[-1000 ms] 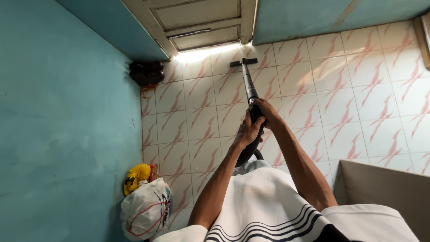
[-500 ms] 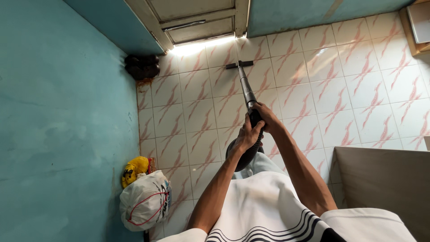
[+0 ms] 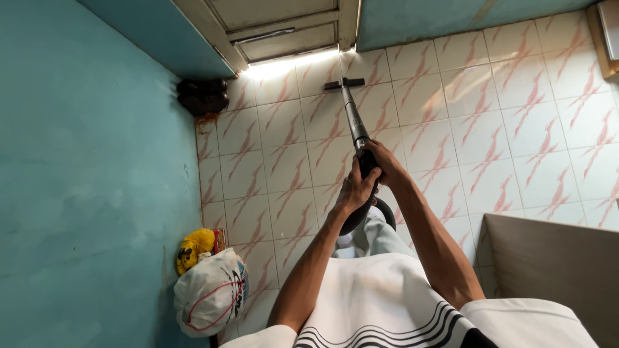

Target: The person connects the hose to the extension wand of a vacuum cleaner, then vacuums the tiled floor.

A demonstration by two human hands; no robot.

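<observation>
Black and slim, the wand [image 3: 353, 122] runs away from us over the tiled floor [image 3: 503, 129], its flat nozzle [image 3: 343, 83] resting on a tile just short of the door [image 3: 284, 29], where a bright strip of light shows under the lower edge. We grip the wand at its near end with both hands, one stacked behind the other. Our left hand [image 3: 356, 191] is closed around the handle lower down, nearer our body; our right hand [image 3: 380, 164] is wrapped around it just above, fingers curled over the top. A dark hose [image 3: 380, 209] loops down from the handle beside our grey trouser leg. Our white shirt with dark stripes fills the bottom of the view.

Teal wall [image 3: 97, 193] stands along our left. At its foot, near us, a white bag [image 3: 209, 293] sits with a yellow bundle [image 3: 195, 248] touching its far side. Farther off, in the corner by the door, lies a dark lump [image 3: 204, 96] that we cannot make out. A brown panel [image 3: 554, 258] juts in at lower right, and a wooden edge [image 3: 603, 35] shows at upper right.
</observation>
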